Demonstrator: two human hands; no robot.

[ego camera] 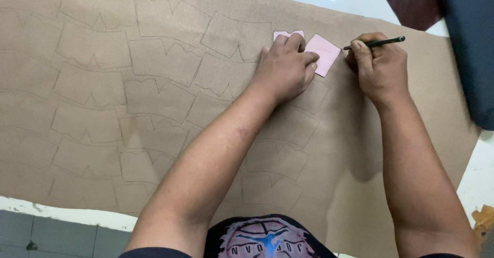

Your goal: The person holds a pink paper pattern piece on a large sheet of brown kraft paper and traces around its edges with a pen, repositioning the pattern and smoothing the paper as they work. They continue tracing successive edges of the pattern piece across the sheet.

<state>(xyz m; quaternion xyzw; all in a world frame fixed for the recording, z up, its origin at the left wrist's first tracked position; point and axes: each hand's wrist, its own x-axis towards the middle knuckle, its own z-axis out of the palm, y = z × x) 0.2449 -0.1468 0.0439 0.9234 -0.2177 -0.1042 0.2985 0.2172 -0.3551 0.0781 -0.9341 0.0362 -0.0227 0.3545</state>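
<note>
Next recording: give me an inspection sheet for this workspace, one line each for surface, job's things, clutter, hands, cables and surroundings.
Surface: large tan sheet spread over a white table, covered with rows of traced notched outlines.
Job's things: pink template lying flat on the sheet; dark pencil.
Clutter: dark red piece and dark blue material at the top right corner.
Hands: left hand presses the template down; right hand grips the pencil, its tip at the template's right edge.
Cables: nothing seen.
Surroundings: grey tiled floor below the table edge.
</note>
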